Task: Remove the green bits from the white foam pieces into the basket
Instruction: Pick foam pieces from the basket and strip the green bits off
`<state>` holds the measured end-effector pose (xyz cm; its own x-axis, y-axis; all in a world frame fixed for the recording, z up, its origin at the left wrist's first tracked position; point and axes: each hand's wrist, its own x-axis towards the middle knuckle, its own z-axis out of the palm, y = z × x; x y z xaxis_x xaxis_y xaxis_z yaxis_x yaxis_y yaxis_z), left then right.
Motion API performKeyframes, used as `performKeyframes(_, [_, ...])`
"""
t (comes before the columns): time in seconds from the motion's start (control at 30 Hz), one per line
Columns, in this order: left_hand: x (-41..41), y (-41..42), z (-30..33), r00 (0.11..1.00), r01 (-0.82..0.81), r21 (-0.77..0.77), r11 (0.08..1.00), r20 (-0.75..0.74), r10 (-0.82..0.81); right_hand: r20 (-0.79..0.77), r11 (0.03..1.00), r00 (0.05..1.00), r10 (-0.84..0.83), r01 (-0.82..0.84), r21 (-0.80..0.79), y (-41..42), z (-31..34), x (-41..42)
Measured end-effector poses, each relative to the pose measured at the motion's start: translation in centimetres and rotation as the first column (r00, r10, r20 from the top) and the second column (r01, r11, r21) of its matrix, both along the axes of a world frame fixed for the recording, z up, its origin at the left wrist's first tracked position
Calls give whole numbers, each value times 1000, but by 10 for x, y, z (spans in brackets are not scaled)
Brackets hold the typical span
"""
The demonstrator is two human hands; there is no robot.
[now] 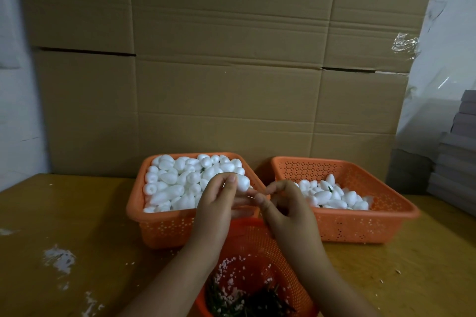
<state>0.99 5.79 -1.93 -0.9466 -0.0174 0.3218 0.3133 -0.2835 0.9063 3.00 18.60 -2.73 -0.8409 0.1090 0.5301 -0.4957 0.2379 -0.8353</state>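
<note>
You've got two orange baskets (pixel 345 224) with a punched-hole pattern, both holding plain white foam pieces (pixel 180 183); a few show dark green specks. The round orange mesh basket (pixel 257 239) nearest you holds dark green bits (pixel 260 304) mixed with pale crumbs. The tabletop (pixel 77 226) is yellow-brown with white scuffs, backed by brown cardboard (pixel 219 59).

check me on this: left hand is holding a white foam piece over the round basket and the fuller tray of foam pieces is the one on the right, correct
Not quite. The head view shows the left hand holding the foam piece above the round basket, but the fuller tray is on the left; the right tray holds far fewer.
</note>
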Motion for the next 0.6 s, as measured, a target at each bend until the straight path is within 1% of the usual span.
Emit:
performKeyframes(0.07, [-1, 1, 0, 1000, -12, -12, 1000, 10, 12, -19, 1000, 1000, 8, -8, -15, 0, 1, 1])
performKeyframes(0.23, [-3, 1, -1, 1000, -14, -31, 999, 14, 14, -38, 998, 998, 47, -46, 38, 0, 2, 2])
performKeyframes(0.43, [-5, 1, -3, 999, -32, -43, 999, 14, 32, -80, 998, 995, 64, -65, -16, -3, 0, 2])
performKeyframes(0.5, [-5, 2, -4, 999, -43, -69, 997, 1, 43, -84, 998, 994, 65, -67, -20, -3, 0, 1])
performKeyframes(0.6, [-7, 3, -6, 997, -64, -152, 986, -41, 58, -88, 998, 995, 55, -55, 1, -2, -1, 1])
